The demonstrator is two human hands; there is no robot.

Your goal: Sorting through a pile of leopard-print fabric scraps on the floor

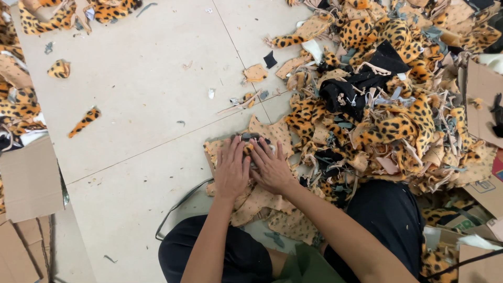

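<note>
Tan-backed leopard-print plush fabric piece [262,199] lay flat on the pale tiled floor [136,105], just beside the scrap heap [387,94]. Left hand [232,170] and right hand [271,169] pressed it, fingers spread, neither grip closed. It looked light, soft, floppy; best pinched at an edge.

Floor [141,94]: pale, smooth panels, met by thin dark seams running diagonally; lit evenly, without hard shadows. Scrap heap [387,99]: leopard-print, tan and black fabric offcuts, covered the right half up to the top edge. Smaller scraps [84,121] lay scattered across the bare left part. Cardboard sheets [29,181]: brown, flat, lay at the left edge and lower left corner; more cardboard [479,97] stood at the right edge. No walls or windows showed.
</note>
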